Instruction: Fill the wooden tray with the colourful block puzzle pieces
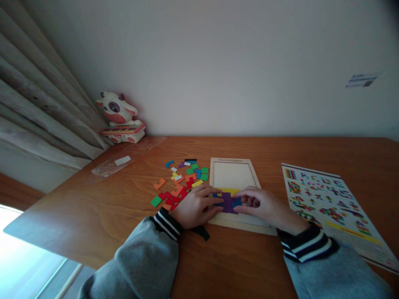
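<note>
A pale wooden tray (235,172) lies on the table in front of me. On its lower half sits a block of joined pieces: a purple piece (228,203) in the middle, blue at both sides and a yellow piece (230,192) along the top. My left hand (199,204) touches the left side of this block with its fingertips. At the right side, my right hand (260,204) has thumb and fingers curled against the purple and blue pieces. Left of the tray lie many loose coloured pieces (179,189). Part of a black piece (202,232) shows below my left wrist.
A printed pattern sheet (335,207) lies right of the tray on the wooden table (124,224). Clear plastic wrapping (107,169) is at the left. A toy cow with a keyboard (121,120) stands at the back left, near a curtain (46,91).
</note>
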Available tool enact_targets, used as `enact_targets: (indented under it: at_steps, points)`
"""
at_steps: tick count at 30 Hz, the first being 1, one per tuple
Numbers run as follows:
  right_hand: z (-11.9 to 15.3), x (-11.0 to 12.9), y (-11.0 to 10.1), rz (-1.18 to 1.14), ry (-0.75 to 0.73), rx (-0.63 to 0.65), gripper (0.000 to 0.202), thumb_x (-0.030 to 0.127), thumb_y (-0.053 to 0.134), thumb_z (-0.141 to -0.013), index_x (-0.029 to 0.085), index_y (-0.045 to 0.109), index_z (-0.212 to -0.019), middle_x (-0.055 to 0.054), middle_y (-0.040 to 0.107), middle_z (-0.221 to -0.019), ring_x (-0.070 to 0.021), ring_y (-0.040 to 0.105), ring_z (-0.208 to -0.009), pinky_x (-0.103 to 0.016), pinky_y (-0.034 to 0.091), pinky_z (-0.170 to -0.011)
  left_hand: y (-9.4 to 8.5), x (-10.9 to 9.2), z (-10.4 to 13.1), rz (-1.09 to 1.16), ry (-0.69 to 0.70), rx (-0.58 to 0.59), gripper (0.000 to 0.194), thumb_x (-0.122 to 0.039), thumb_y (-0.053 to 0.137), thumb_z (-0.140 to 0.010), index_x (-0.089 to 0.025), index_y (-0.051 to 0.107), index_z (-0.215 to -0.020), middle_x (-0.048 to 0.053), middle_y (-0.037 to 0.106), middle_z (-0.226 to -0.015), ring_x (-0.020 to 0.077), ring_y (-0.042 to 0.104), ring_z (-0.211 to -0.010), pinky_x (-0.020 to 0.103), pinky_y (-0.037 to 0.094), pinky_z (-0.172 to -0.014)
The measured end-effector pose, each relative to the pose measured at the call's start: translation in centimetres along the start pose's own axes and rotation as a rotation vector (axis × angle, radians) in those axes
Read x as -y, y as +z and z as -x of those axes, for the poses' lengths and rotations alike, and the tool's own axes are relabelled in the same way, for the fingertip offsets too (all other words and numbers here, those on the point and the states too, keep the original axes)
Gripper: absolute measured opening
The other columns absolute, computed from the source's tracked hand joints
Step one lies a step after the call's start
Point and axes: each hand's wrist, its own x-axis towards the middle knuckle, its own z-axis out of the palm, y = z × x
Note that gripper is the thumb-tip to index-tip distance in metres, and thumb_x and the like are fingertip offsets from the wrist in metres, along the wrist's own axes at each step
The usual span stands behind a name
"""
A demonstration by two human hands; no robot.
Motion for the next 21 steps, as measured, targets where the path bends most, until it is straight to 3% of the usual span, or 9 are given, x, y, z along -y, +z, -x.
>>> enact_targets:
  at_steps: [3,7,12,17,21]
  points:
    - [0.0,0.3,0.0,0.0,0.012,-0.056,0.04,0.055,0.07,-0.079,0.02,0.075,-0.098,-0.004,0.068,-0.078,-0.0148,0.06,-0.062,-0.027,0.049,-0.056,-0.5,1.0,0.1,-0.046,-0.077,-0.113,0.025,-0.028,0.054,-0.097,-0.022,0.067,-0.118,0.01,0.06,-0.132,0.0239,0.056,-0.12,0.043,0.046,-0.104]
    - [-0.2,0.6,0.0,0.04,-0.002,-0.144,0.035,0.052,0.059,-0.088,0.021,0.074,-0.096,-0.007,0.073,-0.089,-0.0188,0.066,-0.075,-0.032,0.052,-0.067,-1.1,4.4,0.5,-0.162,-0.18,-0.206,0.026,-0.024,0.051,-0.098,-0.021,0.066,-0.118,0.01,0.059,-0.134,0.0243,0.054,-0.124,0.046,0.044,-0.108]
    - [-0.4,0.0,0.0,0.014,-0.009,-0.256,0.035,0.05,0.054,-0.091,0.021,0.072,-0.099,-0.007,0.073,-0.096,-0.0204,0.067,-0.081,-0.034,0.053,-0.072,-1.2,8.0,0.9,-0.247,-0.238,-0.084,0.033,-0.027,0.051,-0.098,-0.02,0.063,-0.128,0.01,0.057,-0.139,0.0272,0.048,-0.131,0.051,0.039,-0.112]
    - [-0.4,-0.5,-0.1,0.01,0.002,-0.364,0.037,0.051,0.053,-0.092,0.019,0.071,-0.1,-0.008,0.073,-0.093,-0.0201,0.066,-0.077,-0.033,0.052,-0.069,-1.3,8.4,1.0,-0.228,-0.257,-0.108,0.027,-0.029,0.053,-0.097,-0.022,0.071,-0.115,0.007,0.069,-0.121,0.024,0.059,-0.118,0.044,0.045,-0.106]
    - [-0.4,-0.4,-0.2,0.013,-0.005,-0.394,0.037,0.051,0.053,-0.092,0.019,0.071,-0.1,-0.009,0.073,-0.094,-0.021,0.066,-0.079,-0.034,0.052,-0.07,-1.5,8.2,1.1,-0.203,-0.315,-0.133,0.028,-0.04,0.064,-0.09,-0.021,0.074,-0.11,0.008,0.069,-0.116,0.0241,0.062,-0.111,0.04,0.048,-0.102]
